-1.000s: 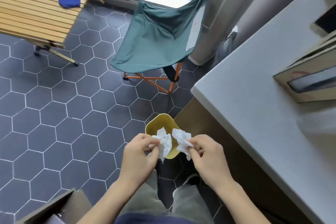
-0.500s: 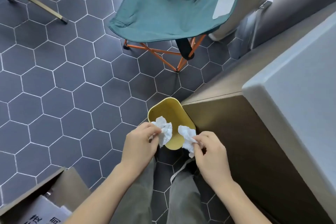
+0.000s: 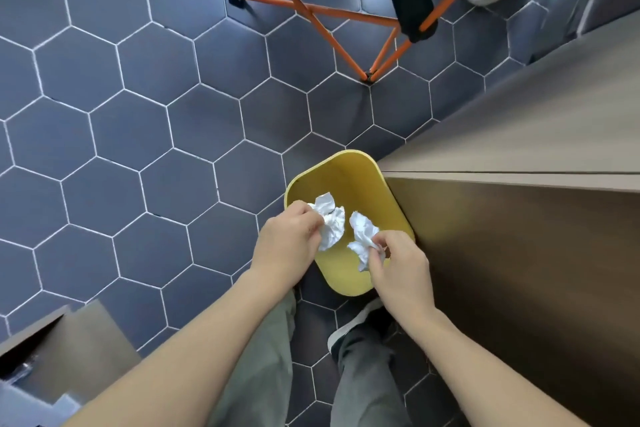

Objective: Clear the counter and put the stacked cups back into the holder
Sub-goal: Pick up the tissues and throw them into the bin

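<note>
A yellow bin (image 3: 349, 172) stands on the floor against the brown counter side (image 3: 519, 253). My left hand (image 3: 287, 243) pinches a crumpled white tissue (image 3: 330, 220) over the bin's opening. Beside it, my right hand (image 3: 398, 263) pinches a second crumpled white tissue (image 3: 362, 236), also held above the bin. The two tissues hang close together without touching. No cups or cup holder are in view.
Dark hexagon floor tiles (image 3: 138, 114) spread to the left. A folding chair with orange legs (image 3: 325, 14) stands behind the bin. An open cardboard box (image 3: 62, 354) sits at the lower left. My legs and a shoe (image 3: 353, 326) are below the bin.
The view has tilted down, so the counter top and wooden table have left the frame. Both hands have lowered the tissues over the bin's opening.
</note>
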